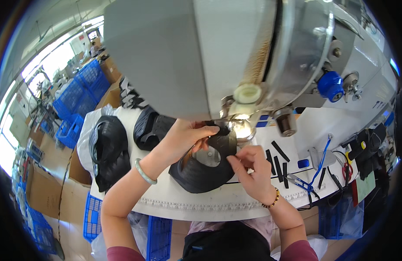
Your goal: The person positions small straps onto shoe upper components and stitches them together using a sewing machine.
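Item: black cap piece (205, 172), under the sewing machine head (188, 56), its near edge at the needle.

Handling, as we judge it: light, soft fabric, limp at the rim; best held by the edge on both sides of the needle.

Our left hand (183, 137) pinches the top edge; our right hand (248, 167) pinches the band just right of the needle.

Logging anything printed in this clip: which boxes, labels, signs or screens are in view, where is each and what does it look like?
Cardboard boxes: brown, stacked far left beyond the blue crates.
Cardboard box: brown, on the floor at lower left.
Paper card: pale green rectangle at the table's right edge.
Wall sheets: small pale rectangles far left, too blurred to describe.
No screen can be made out.
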`<action>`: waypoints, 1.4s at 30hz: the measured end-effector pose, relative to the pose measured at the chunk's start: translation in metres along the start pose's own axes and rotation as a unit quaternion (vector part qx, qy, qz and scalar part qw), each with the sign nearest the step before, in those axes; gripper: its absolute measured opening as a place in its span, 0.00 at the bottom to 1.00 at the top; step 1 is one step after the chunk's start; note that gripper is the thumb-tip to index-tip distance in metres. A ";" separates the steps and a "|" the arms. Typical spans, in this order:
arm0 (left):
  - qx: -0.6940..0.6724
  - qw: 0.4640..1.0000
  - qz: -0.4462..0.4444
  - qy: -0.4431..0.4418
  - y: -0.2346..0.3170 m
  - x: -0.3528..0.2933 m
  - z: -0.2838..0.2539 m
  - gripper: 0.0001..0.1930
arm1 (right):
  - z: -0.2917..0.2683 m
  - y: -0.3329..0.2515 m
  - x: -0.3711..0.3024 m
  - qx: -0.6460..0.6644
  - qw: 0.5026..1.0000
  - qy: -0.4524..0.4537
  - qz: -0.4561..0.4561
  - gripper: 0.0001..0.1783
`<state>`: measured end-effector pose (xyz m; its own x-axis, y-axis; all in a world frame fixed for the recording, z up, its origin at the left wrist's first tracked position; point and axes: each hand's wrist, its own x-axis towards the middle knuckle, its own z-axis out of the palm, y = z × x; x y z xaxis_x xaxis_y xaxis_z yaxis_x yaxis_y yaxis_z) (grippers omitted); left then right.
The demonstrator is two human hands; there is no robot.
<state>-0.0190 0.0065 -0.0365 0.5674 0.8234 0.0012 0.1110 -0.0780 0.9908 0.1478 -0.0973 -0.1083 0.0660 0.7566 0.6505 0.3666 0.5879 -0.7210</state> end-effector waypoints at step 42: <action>-0.187 0.924 0.183 0.280 -0.073 -0.144 0.022 0.09 | 0.062 -0.048 0.018 -0.198 0.807 -0.154 -0.535 0.20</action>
<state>-0.0907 -0.1189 -0.1118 -0.0124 0.9498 0.3125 -0.3529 -0.2966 0.8874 0.0736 -0.0942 -0.0769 -0.6957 -0.0515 0.7165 0.3330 0.8607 0.3852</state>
